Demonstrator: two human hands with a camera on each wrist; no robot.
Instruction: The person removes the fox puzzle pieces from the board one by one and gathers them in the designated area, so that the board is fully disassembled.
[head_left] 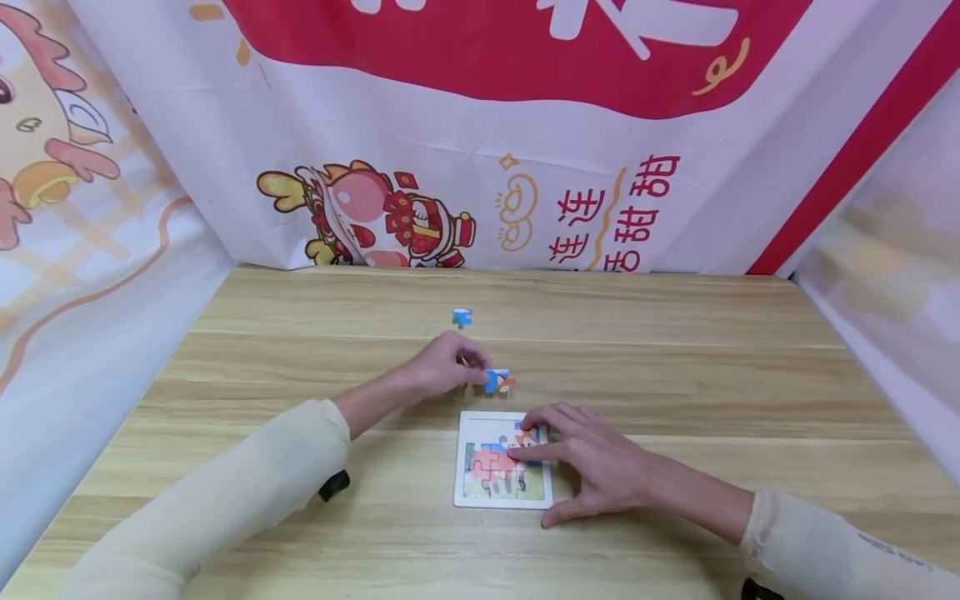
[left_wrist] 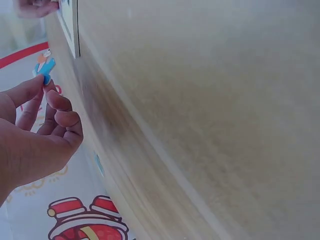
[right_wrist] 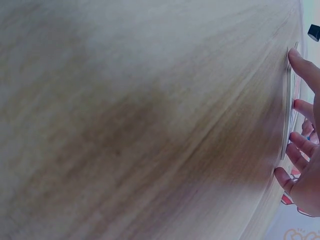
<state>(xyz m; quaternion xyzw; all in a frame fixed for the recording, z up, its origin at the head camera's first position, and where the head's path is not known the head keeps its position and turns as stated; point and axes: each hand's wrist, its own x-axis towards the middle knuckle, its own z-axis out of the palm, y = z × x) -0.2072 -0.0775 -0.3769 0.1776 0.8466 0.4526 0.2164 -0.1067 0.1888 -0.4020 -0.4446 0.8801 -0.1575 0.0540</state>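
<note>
Between thumb and fingertips, my left hand (head_left: 447, 367) pinches a blue jigsaw piece (head_left: 497, 382) with an orange and white patch. The left wrist view shows that puzzle piece (left_wrist: 45, 69) raised at the fingertips. Just in front lies a white-framed puzzle board (head_left: 458, 462), partly filled with joined pieces in pink, blue and green; its top left part shows bare white. My right hand (head_left: 600, 462) rests over the board's right side, fingers spread, index finger on the pieces and thumb at the lower right corner. In the right wrist view its fingers line the board's edge (right_wrist: 286, 115).
Another loose puzzle piece (head_left: 462, 317), blue and green, lies on the wooden table (head_left: 675, 358) beyond the left hand. Printed cloth (head_left: 360, 108) hangs along the table's back edge and both sides.
</note>
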